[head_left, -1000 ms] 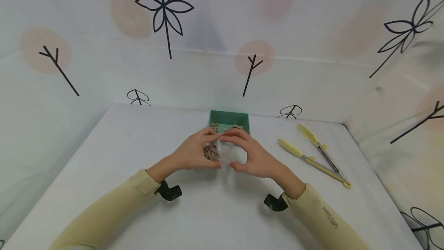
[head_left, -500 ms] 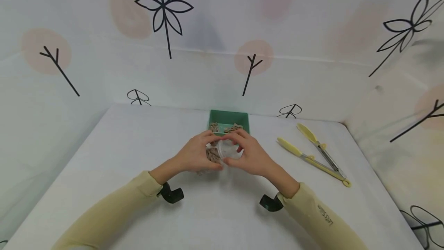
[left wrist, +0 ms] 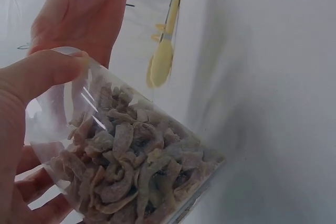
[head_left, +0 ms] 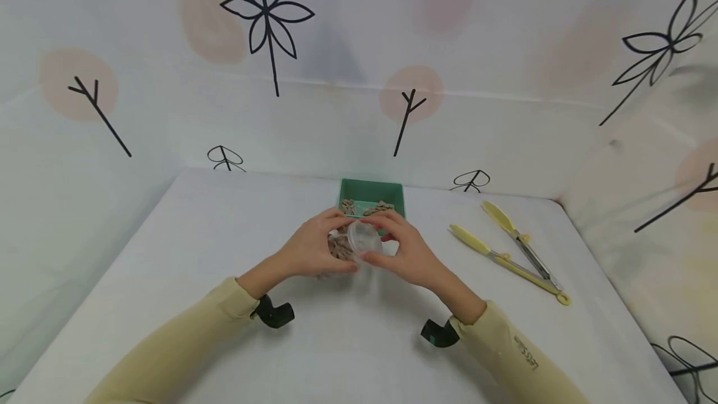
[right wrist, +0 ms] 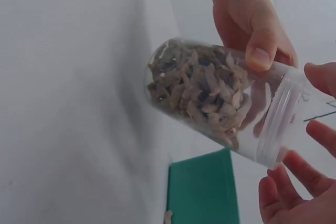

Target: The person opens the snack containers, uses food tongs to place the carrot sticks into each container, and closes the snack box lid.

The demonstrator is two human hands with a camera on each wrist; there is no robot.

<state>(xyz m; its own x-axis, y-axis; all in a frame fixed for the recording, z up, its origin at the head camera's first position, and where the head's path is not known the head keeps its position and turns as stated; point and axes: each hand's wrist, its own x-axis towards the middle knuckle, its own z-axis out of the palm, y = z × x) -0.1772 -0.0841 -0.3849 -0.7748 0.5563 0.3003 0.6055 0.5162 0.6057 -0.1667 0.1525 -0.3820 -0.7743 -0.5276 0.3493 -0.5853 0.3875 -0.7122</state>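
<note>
A clear plastic jar point(right wrist: 205, 90), partly filled with brown dried strips point(left wrist: 131, 166), lies tilted on its side above the table. My left hand point(head_left: 314, 245) grips it round the body, thumb on one side and fingers on the other. At the jar's mouth sits a clear round lid point(right wrist: 278, 116), which faces right in the head view. My right hand point(head_left: 411, 251) holds this lid by its edge, with the thumb on one side and curled fingertips on the other. Whether the lid is seated or loose is hard to tell.
Just behind the hands stands a green box point(head_left: 371, 189) with some brown strips point(head_left: 378, 207) inside. Yellow-tipped tongs point(head_left: 513, 254) lie spread on the right of the white table point(head_left: 224, 223). A patterned cloth hangs behind and at the sides.
My right hand has shifted and turned a little about the lid, its fingers placed differently on the edge. The jar's mouth faces slightly more toward the head camera. The left hand keeps its grip.
</note>
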